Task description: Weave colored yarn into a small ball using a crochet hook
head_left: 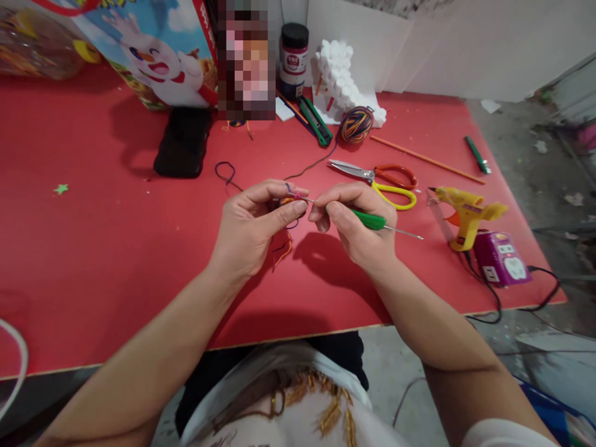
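My left hand (254, 223) pinches a small piece of multicoloured crochet (287, 202), mostly covered by the fingers. A loose tail of orange and dark yarn (283, 251) dangles beneath it. In my right hand (356, 217) is a crochet hook (372, 220) with a green handle and metal at both ends; its front tip reaches into the crochet piece. From my left hand a dark strand runs back to a multicoloured yarn ball (356, 125). Just beyond my right hand lie scissors (379, 177) with one orange and one yellow handle.
On the red table (116, 261) are a black phone (183, 141), a green utility knife (316, 121), a lidded jar (293, 61), a white bumpy model (342, 74) and an orange stick (428, 159). A yellow glue gun (465, 214) and a purple power box (501, 257) with cables sit right.
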A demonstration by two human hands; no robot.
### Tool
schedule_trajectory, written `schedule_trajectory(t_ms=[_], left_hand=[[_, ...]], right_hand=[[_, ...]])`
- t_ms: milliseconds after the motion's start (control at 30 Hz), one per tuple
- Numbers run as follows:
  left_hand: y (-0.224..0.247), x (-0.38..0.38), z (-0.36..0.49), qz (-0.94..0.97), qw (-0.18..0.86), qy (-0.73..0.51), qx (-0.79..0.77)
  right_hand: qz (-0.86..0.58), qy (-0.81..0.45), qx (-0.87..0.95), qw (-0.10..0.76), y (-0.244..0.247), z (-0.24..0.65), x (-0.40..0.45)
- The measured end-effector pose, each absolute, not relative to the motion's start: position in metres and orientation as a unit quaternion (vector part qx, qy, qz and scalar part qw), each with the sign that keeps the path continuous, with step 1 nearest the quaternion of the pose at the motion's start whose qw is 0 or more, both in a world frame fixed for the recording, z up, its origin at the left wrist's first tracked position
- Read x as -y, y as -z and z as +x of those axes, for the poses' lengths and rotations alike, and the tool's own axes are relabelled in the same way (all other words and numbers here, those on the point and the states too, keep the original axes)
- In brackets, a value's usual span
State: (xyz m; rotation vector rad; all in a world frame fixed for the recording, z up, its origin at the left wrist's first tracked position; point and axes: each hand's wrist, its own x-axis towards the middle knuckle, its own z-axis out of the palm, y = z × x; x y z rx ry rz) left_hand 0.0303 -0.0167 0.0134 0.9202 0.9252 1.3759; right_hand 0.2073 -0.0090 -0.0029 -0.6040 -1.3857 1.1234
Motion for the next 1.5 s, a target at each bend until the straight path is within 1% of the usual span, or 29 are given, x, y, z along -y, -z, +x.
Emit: schedule_trajectory(t_ms=[100,367,600,767,1067,1267,1333,1500], left_hand=[[-0.014,0.016,0.029,0.397,0.586,-0.584,-0.398],[-0.011,0.014,0.028,0.373,0.616,-0.579,-0.382],[-0.014,0.012,0.031,0.307,0.637,-0.59,-0.39],[-0.013,0.011,0.029,0.319,0.638,-0.584,-0.388],[-0.015,0.013,0.027,0.325,0.654,-0.577,-0.365],[-0.013,0.008,0.023,0.31,0.687,-0.55,-0.359],[-0.013,0.007,0.023,0.303,0.69,-0.548,-0.363],[-0.01,0.01,0.033,0.303,0.666,-0.572,-0.372]], right_hand=[[-0.269,-0.478,0.608,0.574,0.003,0.208,0.01],[-0.284,-0.428,0.627,0.585,0.002,0.207,0.01],[-0.292,-0.42,0.639,0.575,0.006,0.208,0.009],[-0.292,-0.417,0.658,0.554,0.004,0.213,0.008],[-0.284,-0.454,0.633,0.559,0.003,0.212,0.01],[-0.296,-0.416,0.656,0.555,0.001,0.211,0.013],[-0.281,-0.426,0.649,0.564,0.002,0.209,0.014],[-0.278,-0.506,0.563,0.591,0.007,0.202,0.014]])
